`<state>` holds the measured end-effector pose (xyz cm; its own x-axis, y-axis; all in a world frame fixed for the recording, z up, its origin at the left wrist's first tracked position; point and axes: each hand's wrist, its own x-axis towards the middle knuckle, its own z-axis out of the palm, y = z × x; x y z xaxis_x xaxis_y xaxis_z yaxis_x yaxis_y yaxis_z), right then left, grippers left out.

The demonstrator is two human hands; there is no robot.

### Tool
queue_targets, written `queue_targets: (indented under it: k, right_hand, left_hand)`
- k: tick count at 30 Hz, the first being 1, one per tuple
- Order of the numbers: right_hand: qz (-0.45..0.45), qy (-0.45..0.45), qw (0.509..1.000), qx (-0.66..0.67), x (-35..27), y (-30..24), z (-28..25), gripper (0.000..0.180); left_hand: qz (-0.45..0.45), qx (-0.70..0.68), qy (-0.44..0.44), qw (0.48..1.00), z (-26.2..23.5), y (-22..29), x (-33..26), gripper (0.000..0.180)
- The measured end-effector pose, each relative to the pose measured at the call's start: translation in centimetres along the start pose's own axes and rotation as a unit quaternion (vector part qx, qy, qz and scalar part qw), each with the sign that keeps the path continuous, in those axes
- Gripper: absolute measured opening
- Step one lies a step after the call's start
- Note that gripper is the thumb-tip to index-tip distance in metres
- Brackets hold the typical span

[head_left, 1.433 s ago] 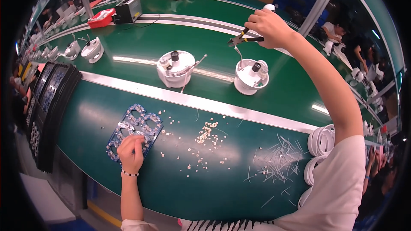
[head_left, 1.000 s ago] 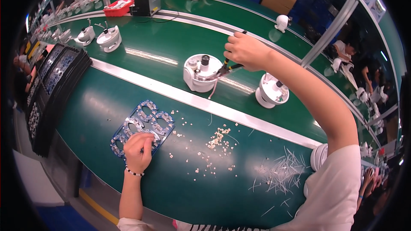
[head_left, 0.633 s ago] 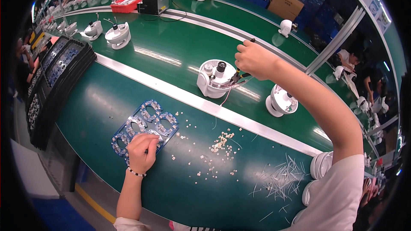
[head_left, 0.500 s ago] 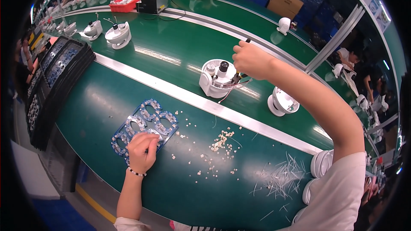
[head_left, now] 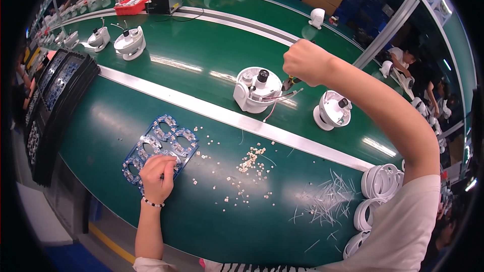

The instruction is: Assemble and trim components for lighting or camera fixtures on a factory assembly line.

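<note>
My right hand (head_left: pixel 308 63) is closed around pliers (head_left: pixel 288 83) with black-and-yellow handles; their dark jaws point down beside a white camera housing (head_left: pixel 245 98). This round housing stands open at the top, with a black lens barrel (head_left: pixel 262 75) inside. Thin red and dark wires (head_left: pixel 272 102) trail from its right side, close to the jaws. On the near left of the table, my left hand (head_left: pixel 157 174) has curled fingers and lies over the lower part of a blue circuit-board panel (head_left: pixel 186 147) with oval cut-outs. Whatever its fingertips pinch is hidden.
Small cream connectors (head_left: pixel 250 162) are scattered mid-table. Thin white offcuts (head_left: pixel 330 199) lie near white rings (head_left: pixel 377 182) at the right. Another open housing (head_left: pixel 334 113) stands on the belt. Black trays (head_left: pixel 63 90) of boards are stacked at the left.
My right hand has drawn the pliers rightward, away from the housing, and the wires now spread out to the right. The whole view has shifted slightly. My left hand stays on the panel.
</note>
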<state>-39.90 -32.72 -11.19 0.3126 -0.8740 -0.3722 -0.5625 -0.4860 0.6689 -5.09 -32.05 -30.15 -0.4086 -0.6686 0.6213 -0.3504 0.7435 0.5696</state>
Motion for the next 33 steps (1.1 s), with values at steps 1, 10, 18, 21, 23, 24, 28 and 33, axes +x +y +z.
queue_targets:
  k: [1,10,18,21,23,24,28,33]
  right_hand:
    - [0.013,-0.02,1.0,-0.02,-0.4,0.1,0.1,0.012]
    - [0.101,0.005,0.994,-0.042,-5.0,1.9,2.2,0.015]
    - [0.283,0.011,0.956,0.079,-8.2,0.6,2.4,0.017]
    - [0.256,0.009,0.961,0.103,-9.8,-0.5,5.2,0.022]
    - [0.23,-0.005,0.965,0.123,-10.1,-1.1,6.5,0.023]
    - [0.213,0.009,0.969,0.127,-10.0,-1.5,6.9,0.025]
    - [0.175,0.035,0.976,0.126,-8.9,-2.5,7.2,0.023]
    - [0.193,-0.01,0.972,0.133,-10.2,-2.3,5.3,0.018]
  left_hand:
    - [-0.006,0.0,-0.005,1.0,-0.1,-0.1,-0.1,0.009]
    - [0.222,-0.031,-0.107,0.969,6.2,8.9,8.9,0.043]
    - [0.189,0.0,-0.158,0.969,22.5,8.8,13.8,0.019]
    - [0.154,-0.118,-0.07,0.979,22.6,8.2,14.2,0.008]
    - [0.089,-0.168,-0.096,0.977,21.8,8.6,14.5,0.006]
    - [0.09,-0.167,-0.101,0.977,21.6,8.7,14.5,0.006]
    - [0.042,-0.229,-0.127,0.964,21.8,8.8,14.6,0.01]
    - [0.012,-0.254,-0.139,0.957,22.0,9.6,14.5,0.013]
